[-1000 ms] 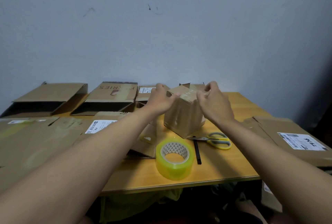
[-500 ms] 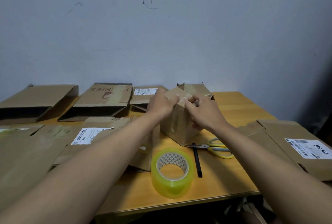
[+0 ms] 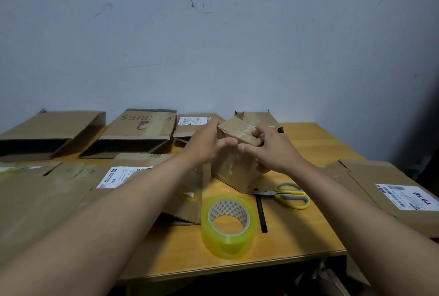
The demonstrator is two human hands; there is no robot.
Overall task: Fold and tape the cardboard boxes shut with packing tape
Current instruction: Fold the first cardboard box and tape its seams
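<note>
Both hands [image 3: 206, 146] [image 3: 273, 150] seemingly gripping small box [image 3: 234, 172]

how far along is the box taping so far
Early. In hand: the small box, gripped by the left hand and right hand at its top flap, which carries some tape but isn't flat. The tape roll and scissors lie unused on the table. Left: the open boxes at the back and the flattened ones.

Single head-worn wide-angle view, facing forward and slightly downward. Both forearms enter from the bottom corners; the left hand [image 3: 206, 143] and right hand [image 3: 273, 150] sit mid-frame, close. Desk [image 3: 308, 236] fills the lower half below them, wall [image 3: 213, 46] the upper half beyond.
</note>
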